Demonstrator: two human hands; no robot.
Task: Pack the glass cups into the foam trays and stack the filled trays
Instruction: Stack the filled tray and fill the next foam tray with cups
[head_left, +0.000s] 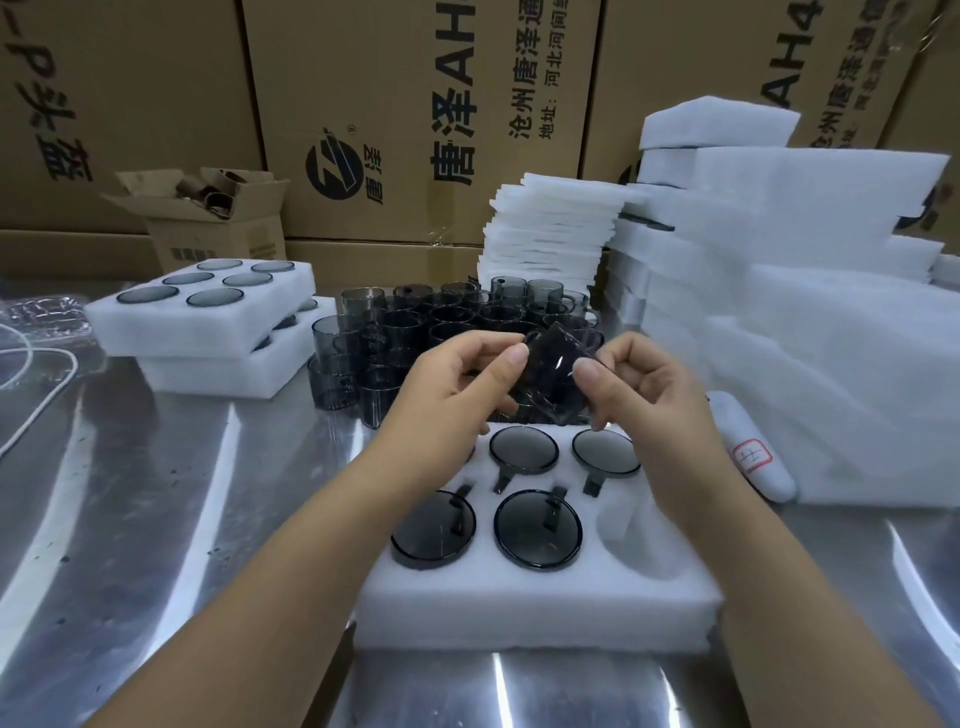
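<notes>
The head view looks down on a shiny metal table. Near its far left edge sit two stacked foam trays, and the top one is full of dark glass cups. Behind them stands a small open cardboard box. In the middle of the table, further back, many loose cups stand close together. Nearer, the left hand and the right hand pinch one dark cup between thumbs and fingertips, one hand on each side. The cup is tilted and is in the air above the far edge of the front tray. This tray lies near the front edge of the table. Four cups show in its holes, and the front right hole is empty. On the right side of the table are tall piles of white foam. Big brown boxes stand along the back.
</notes>
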